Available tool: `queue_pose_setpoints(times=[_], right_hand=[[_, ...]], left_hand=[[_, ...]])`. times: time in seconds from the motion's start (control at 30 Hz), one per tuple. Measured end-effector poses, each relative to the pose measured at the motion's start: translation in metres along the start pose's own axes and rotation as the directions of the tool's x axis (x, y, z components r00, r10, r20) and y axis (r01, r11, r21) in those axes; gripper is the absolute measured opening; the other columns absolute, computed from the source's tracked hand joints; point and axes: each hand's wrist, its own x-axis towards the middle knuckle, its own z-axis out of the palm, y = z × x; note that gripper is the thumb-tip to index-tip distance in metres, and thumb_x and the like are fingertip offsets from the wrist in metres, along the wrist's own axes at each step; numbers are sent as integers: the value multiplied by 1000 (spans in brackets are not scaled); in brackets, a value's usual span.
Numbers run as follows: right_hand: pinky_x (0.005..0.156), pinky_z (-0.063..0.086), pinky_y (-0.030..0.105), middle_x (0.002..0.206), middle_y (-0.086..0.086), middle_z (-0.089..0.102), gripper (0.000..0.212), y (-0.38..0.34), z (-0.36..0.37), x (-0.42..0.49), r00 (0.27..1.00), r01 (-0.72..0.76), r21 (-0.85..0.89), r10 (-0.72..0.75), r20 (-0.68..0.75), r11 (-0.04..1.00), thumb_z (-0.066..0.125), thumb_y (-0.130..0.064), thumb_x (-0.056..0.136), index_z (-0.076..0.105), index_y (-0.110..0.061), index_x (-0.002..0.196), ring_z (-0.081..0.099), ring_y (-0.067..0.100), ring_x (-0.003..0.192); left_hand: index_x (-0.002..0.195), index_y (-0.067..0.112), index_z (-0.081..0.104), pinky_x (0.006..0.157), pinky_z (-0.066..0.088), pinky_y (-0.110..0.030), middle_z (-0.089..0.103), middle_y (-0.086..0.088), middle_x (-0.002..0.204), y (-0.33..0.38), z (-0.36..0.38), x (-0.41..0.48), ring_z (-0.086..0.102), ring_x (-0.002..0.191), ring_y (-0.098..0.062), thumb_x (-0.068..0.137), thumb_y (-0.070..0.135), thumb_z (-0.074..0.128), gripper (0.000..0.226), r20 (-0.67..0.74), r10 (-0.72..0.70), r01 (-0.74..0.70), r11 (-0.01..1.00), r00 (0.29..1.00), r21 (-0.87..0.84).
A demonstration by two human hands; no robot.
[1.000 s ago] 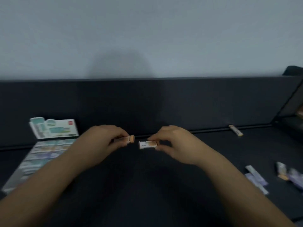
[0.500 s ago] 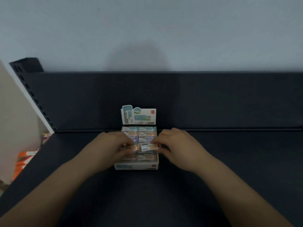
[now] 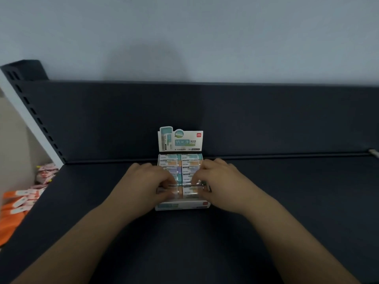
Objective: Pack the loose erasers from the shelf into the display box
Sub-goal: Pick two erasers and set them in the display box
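The display box (image 3: pixel 181 206) sits at the centre of the dark shelf (image 3: pixel 287 201), its printed header card (image 3: pixel 180 140) standing upright at the box's twelve o'clock edge, against the shelf's back panel. Two columns of wrapped erasers fill the box from the header toward the near wall. The left hand (image 3: pixel 143 187) comes in from seven o'clock and pinches an orange-ended eraser (image 3: pixel 171 191) between thumb and fingertips over the front slot of the left column; the right hand (image 3: pixel 223 185) comes in from five o'clock and pinches a white-and-green eraser (image 3: pixel 191 191) the same way over the front slot of the right column. Both grips are closed on their erasers, the other fingers curled over the box sides. Whether the two pieces are already seated or sit just above the row I cannot tell. To do this step well, I judge each eraser should be kept level and parallel to the ones behind it, pressed straight down into the gap at the box's six o'clock end, not slid in from the front, so that the low front wall is not pushed out. Letting go only once each lies flush should keep the neighbours from lifting. One more loose eraser (image 3: pixel 373 153) lies far off at three o'clock, by the back panel.
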Motion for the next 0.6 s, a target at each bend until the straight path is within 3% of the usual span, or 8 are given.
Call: queue_pose_setpoints(times=[0.17,0.37,0.5,0.6], right_hand=[[85,37,38,115,-10,53,14,-5,4,4,998,-12,-84,8,-54,996,55,-30,91,61,-30,104,44,17,103],[88,39,39,110,-10,54,18,-1,4,1,999,-39,-16,39,-16,999,55,-37,91,60,-31,107,49,17,102],[88,36,38,110,-12,55,24,4,-2,-1,1000,-17,33,16,14,999,56,-47,90,61,-33,108,49,14,103],[90,34,36,107,-15,54,25,12,-6,-7,1000,-12,96,12,2,995,55,-48,89,60,-34,110,48,12,104]], left_hand=[[100,39,61,77,30,-27,61,20,97,0,3,0,50,91,-3,78,53,65,26,-27,-9,9,999,1000,-32],[99,39,63,78,39,-26,59,22,90,-2,3,1,49,85,-1,76,53,67,27,0,-5,5,996,1000,-89],[93,38,63,75,45,-25,58,21,84,4,-6,3,51,78,1,77,62,54,30,8,6,-5,995,1000,-99],[93,40,63,70,42,-17,57,23,86,11,-13,5,53,79,4,80,57,58,23,14,-4,5,994,1000,-112]])
